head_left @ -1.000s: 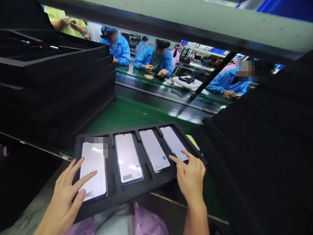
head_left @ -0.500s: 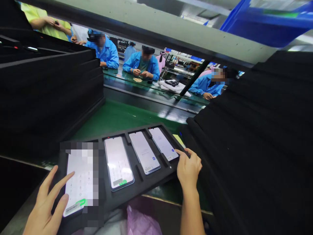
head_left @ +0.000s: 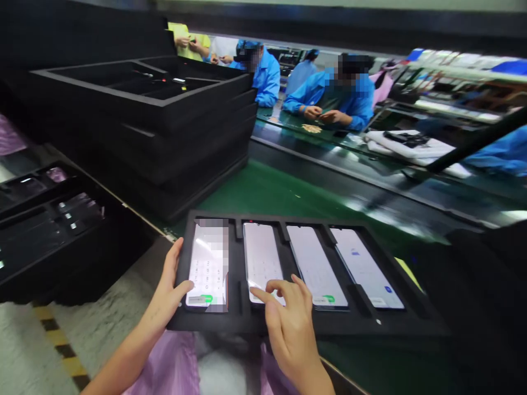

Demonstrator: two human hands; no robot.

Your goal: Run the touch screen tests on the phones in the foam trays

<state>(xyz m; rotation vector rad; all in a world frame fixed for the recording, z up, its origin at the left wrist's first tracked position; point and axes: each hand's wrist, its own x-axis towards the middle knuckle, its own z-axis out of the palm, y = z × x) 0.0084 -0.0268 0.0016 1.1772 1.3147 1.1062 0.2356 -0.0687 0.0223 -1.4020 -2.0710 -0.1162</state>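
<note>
Smartphones [head_left: 317, 266], four in a row, lie face up with lit screens in separate slots of a black foam tray [head_left: 230, 323], which is at the near edge of a green worktop [head_left: 267, 186]. On the leftmost phone [head_left: 207, 277] a number keypad shows above a green button; part of its right side is pixelated. The second phone from the left [head_left: 263, 252] shows a fainter keypad, the third a green button near its bottom, and the rightmost phone [head_left: 368, 269] a small blue icon at lower right.

The left hand [head_left: 167, 288] grasps the tray's left edge, its thumb over the front beside the leftmost phone and its fingers along the outer side. The right hand [head_left: 290, 323] grips nothing visible: its index finger points out over the lower part of the second phone while the other fingers bend loosely. Whether that fingertip touches the glass, I cannot tell.

Behind the tray to the left rises a stack of black trays [head_left: 123, 137]. A yellow slip [head_left: 408, 272] lies just beyond the tray's right end. Across the worktop, a co-worker in a blue jacket [head_left: 362, 104] bends over a small heap of tan pieces [head_left: 312, 129].
</note>
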